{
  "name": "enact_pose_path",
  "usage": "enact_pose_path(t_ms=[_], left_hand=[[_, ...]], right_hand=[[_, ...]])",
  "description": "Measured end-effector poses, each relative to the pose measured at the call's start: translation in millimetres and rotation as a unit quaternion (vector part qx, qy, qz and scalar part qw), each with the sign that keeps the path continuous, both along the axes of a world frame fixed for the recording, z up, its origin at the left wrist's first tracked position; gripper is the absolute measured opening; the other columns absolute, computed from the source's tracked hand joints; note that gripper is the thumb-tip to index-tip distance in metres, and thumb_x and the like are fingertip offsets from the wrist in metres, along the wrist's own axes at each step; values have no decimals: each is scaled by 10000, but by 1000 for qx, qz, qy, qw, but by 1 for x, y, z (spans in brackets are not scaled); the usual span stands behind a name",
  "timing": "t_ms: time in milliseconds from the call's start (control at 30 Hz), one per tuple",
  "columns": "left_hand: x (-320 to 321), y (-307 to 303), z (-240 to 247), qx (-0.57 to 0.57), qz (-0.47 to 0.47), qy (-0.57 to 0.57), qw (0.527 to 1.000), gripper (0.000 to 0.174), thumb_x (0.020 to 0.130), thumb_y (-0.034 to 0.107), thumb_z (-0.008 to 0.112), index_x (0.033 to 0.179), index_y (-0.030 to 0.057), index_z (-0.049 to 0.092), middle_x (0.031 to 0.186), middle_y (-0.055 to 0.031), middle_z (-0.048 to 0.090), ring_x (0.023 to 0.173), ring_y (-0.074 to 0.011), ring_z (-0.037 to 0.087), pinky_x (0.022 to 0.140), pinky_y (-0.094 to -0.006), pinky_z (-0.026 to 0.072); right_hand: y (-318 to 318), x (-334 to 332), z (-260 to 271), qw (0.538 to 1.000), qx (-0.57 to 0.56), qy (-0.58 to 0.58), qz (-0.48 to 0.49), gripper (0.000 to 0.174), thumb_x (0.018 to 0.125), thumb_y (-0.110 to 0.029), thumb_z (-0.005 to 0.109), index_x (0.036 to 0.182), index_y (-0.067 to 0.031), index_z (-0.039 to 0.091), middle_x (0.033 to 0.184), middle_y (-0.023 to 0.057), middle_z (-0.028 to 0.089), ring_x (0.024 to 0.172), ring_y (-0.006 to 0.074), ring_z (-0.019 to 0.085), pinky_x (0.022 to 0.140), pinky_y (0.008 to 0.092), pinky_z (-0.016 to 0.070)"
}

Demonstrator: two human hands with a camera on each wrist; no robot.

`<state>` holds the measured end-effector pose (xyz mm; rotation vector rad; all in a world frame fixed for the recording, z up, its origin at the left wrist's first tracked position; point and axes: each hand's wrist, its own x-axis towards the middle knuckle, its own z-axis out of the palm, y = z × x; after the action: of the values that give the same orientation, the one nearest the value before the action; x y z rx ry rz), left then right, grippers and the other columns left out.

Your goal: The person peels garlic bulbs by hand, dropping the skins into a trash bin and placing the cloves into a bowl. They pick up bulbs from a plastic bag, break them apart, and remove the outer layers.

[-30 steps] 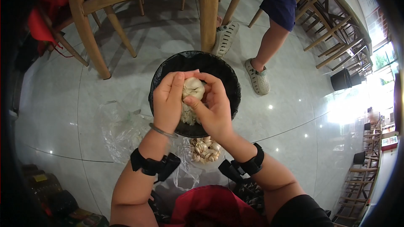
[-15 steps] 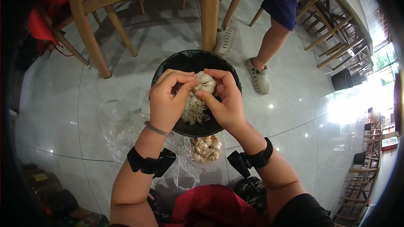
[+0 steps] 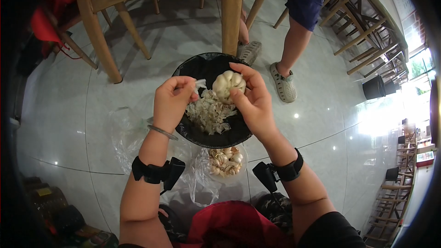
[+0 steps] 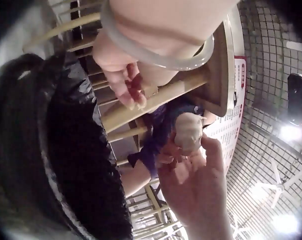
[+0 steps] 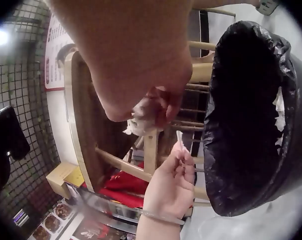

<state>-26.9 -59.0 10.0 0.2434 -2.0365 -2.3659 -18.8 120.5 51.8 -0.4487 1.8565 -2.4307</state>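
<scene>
My right hand (image 3: 257, 105) holds a whitish garlic bulb (image 3: 227, 86) between thumb and fingers, its clove ridges facing up in the head view. To its left, my left hand (image 3: 172, 100) pinches a strip of papery garlic skin (image 3: 200, 83), apart from the bulb. Both hands are over a bin (image 3: 195, 66) lined with a black bag, where a heap of peeled skins (image 3: 209, 112) lies. In the right wrist view the bulb (image 5: 143, 117) is partly hidden behind the right hand's fingers, and the skin strip (image 5: 180, 138) sticks up from the left fingertips.
A clear bowl of garlic (image 3: 226, 161) stands on the floor just before the bin. Crumpled clear plastic (image 3: 202, 183) lies beside it. Beyond the bin are a wooden chair (image 3: 231, 23) and a seated person's leg (image 3: 296, 46) with a clog (image 3: 285, 87).
The hands, together around the bulb before, have parted. The left hand has moved left with a strip of skin; the right keeps the bulb. The person's far foot has shifted in its clog.
</scene>
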Motion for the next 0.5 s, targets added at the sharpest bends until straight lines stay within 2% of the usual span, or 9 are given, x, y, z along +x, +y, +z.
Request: enact_pose_path(t_ms=[100, 200, 233, 300, 400, 500], left_hand=[[2, 0, -5, -27, -72, -16, 997, 176, 878, 87, 583, 1020, -15, 604, 857, -66, 614, 777, -118, 611, 712, -234, 498], [5, 13, 8, -46, -94, 17, 994, 219, 877, 108, 592, 1065, -3, 606, 997, -85, 606, 903, -135, 596, 809, -239, 471], [7, 16, 16, -25, -123, 15, 992, 296, 885, 154, 598, 1135, -2, 569, 1106, -83, 574, 981, -136, 569, 850, -240, 451], [11, 26, 21, 28, -144, 51, 988, 348, 892, 175, 595, 1181, -5, 523, 1120, -80, 570, 982, -125, 565, 854, -240, 450], [17, 35, 26, 106, -147, 41, 983, 420, 902, 177, 584, 1247, -12, 437, 1113, -70, 574, 988, -106, 556, 849, -237, 453], [17, 36, 22, 126, -133, 35, 982, 403, 902, 148, 578, 1241, -17, 437, 1104, -74, 580, 975, -105, 562, 834, -234, 460]], right_hand=[[7, -4, -7, 1000, 30, 0, -10, 427, 856, 35, 535, 1256, -23, 398, 1114, 79, 506, 1014, 130, 529, 861, 255, 449], [4, -4, -10, 999, 2, -29, -25, 367, 861, 12, 555, 1202, -14, 422, 1104, 82, 526, 1000, 140, 541, 855, 266, 456], [2, -3, -12, 999, -5, -37, -29, 350, 860, -2, 568, 1180, -11, 427, 1091, 82, 536, 992, 140, 545, 841, 267, 462], [-1, -2, -15, 998, -19, -53, -37, 322, 857, -31, 595, 1136, -6, 437, 1064, 81, 557, 975, 141, 553, 814, 269, 474], [-2, 1, -14, 994, 61, -53, -73, 322, 834, -84, 649, 1074, 3, 451, 1025, 81, 579, 900, 121, 564, 722, 246, 477], [8, -5, -10, 952, 250, 104, -141, 275, 774, -100, 693, 998, -21, 554, 987, 75, 593, 793, 126, 567, 629, 238, 445]])
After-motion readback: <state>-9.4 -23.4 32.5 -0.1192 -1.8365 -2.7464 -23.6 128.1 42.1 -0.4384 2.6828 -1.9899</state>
